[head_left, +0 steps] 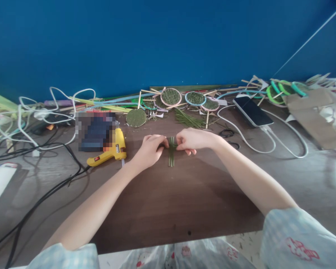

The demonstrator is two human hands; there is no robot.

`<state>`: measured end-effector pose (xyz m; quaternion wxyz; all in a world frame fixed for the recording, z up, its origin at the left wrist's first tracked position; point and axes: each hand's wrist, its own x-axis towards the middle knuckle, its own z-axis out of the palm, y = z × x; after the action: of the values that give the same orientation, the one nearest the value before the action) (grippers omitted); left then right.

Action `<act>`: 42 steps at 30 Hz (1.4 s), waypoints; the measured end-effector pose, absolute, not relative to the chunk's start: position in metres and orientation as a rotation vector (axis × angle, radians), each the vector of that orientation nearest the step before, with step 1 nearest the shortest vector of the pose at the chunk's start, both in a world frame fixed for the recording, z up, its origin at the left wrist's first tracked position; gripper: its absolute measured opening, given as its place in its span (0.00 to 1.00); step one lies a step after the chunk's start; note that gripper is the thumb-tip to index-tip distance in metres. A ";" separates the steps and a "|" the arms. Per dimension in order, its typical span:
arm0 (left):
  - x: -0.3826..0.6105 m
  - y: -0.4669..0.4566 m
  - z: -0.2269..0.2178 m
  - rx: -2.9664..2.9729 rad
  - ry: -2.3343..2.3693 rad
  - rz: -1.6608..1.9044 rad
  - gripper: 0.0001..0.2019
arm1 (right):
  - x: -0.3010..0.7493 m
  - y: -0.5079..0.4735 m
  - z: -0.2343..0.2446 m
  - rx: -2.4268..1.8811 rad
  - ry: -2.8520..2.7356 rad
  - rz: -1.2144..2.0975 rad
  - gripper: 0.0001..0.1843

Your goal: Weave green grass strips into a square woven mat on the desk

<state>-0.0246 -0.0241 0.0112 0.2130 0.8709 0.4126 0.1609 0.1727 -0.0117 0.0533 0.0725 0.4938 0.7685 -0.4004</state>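
A small bundle of flat green strips lies upright on the brown table, crossed by other green strips partway along. My left hand is at its left side, thumb and fingers pinched on the crosswise strips. From the right, my right hand pinches the same crosswise strips, its other fingers curled below. Loose green strips lie in a pile just beyond my hands. How the strips pass over and under each other is too small to make out.
A yellow glue gun lies left of my hands, its black cable running down the table. Round woven fans line the back by the blue wall. On the right are black scissors, a phone with white cable and brown paper.
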 end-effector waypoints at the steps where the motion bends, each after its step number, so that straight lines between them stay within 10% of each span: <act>1: -0.024 -0.024 0.012 2.416 1.151 0.445 0.08 | 0.173 -0.011 0.053 1.487 2.306 -1.201 0.07; 42: -0.017 -0.034 0.026 2.434 1.147 0.359 0.08 | 0.168 -0.014 0.053 1.536 2.291 -1.232 0.07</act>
<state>-0.0172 -0.0339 0.0256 0.2119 0.8763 0.4129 0.1294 0.1680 -0.0139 0.0534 0.0602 0.5076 0.7570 -0.4069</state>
